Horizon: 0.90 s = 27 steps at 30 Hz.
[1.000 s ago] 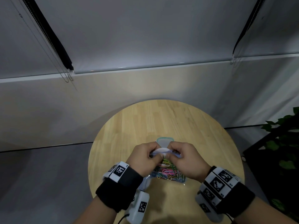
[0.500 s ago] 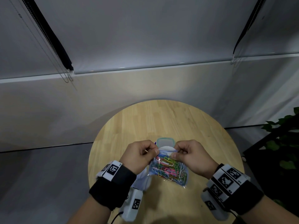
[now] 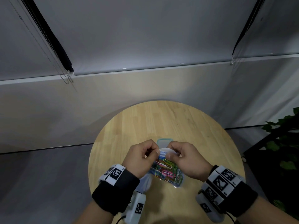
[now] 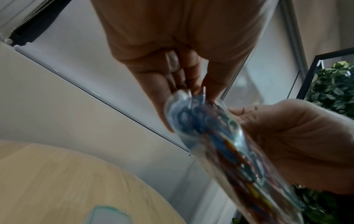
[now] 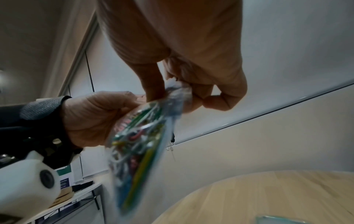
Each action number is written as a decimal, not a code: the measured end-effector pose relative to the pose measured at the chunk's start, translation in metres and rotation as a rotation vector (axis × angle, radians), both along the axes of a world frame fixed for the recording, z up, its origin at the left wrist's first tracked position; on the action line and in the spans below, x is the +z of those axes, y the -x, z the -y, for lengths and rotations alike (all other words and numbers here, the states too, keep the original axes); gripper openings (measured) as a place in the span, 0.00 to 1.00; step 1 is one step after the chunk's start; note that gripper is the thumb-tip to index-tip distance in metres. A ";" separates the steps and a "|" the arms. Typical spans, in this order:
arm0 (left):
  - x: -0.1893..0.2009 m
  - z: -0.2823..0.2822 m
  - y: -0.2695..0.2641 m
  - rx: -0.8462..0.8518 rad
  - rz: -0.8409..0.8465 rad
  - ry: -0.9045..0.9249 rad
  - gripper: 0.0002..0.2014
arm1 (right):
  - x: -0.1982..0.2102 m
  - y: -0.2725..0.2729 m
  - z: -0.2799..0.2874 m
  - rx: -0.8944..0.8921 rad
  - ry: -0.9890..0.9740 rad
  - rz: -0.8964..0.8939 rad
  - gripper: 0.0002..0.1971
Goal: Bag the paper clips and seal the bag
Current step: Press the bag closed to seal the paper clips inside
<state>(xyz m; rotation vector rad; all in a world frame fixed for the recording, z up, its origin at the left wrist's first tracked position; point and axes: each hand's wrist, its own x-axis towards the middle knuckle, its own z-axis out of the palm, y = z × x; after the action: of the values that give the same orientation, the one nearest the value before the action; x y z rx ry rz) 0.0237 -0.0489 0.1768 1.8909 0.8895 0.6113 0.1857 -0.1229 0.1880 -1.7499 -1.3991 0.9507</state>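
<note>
Round wooden table (image 3: 161,120) below me, both hands working above its near half. Small teal-rimmed tray or lid (image 3: 164,142) lies flat on the table just beyond the hands; can't tell which it is.

Bag (image 3: 167,172) is clear plastic, held off the table between the two hands, mouth edge up and away from me, closed end hanging down toward me. Long axis runs from the fingers down toward my wrists, tilted slightly to my right. Paper clips (image 3: 165,171) are all inside as far as I see, a mixed-colour heap in the lower part; none visible loose on the table.

Left hand (image 3: 140,159) pinches the mouth edge at its left end, thumb and forefinger closed on the plastic, other fingers curled. Right hand (image 3: 186,160) pinches the same edge at the right end, same grip. Right wrist view confirms its thumb (image 5: 153,84) pressed on the top strip. Both hands equally near the seal; it sits right at the fingertips.

My read: clips bagged, seal step in hand. Next move is a press-and-slide along the strip, left to right.

Versus a second ago: the bag was lower with the hands bunched over it; now it's raised, hanging freer, and more of its body shows.
</note>
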 end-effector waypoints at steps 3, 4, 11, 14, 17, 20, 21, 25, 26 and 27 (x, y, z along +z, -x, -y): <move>0.000 0.000 0.001 -0.054 0.005 0.072 0.05 | -0.001 0.002 0.001 0.001 0.008 0.019 0.14; 0.000 0.001 0.002 -0.067 -0.007 0.070 0.05 | -0.002 0.003 0.001 0.006 0.010 0.019 0.14; -0.003 0.008 0.002 -0.022 -0.056 -0.011 0.05 | -0.003 -0.001 -0.001 0.098 0.022 0.003 0.08; -0.005 0.010 -0.001 -0.022 -0.090 -0.014 0.05 | -0.005 0.000 -0.001 0.085 -0.006 0.067 0.10; -0.003 0.007 0.000 -0.059 -0.085 0.025 0.05 | -0.010 0.002 0.000 0.061 -0.011 0.075 0.14; -0.003 0.007 0.001 -0.097 -0.140 -0.015 0.06 | -0.016 0.006 0.002 0.044 -0.024 0.130 0.16; -0.004 0.007 0.000 -0.090 -0.166 -0.046 0.06 | -0.017 0.008 0.002 0.042 -0.024 0.145 0.14; -0.006 0.006 0.003 -0.009 -0.192 -0.102 0.03 | -0.013 0.005 0.000 0.046 0.003 0.089 0.06; -0.006 0.005 0.004 0.013 -0.183 -0.090 0.04 | -0.011 0.001 -0.001 0.044 0.012 0.084 0.06; -0.007 0.004 0.006 0.023 -0.168 -0.069 0.04 | -0.011 -0.002 -0.001 0.043 0.020 0.081 0.06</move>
<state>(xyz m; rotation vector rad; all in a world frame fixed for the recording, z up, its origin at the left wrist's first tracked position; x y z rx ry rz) 0.0179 -0.0524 0.1700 2.0194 1.0101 0.5079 0.1878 -0.1220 0.1773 -1.7969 -1.4890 0.9287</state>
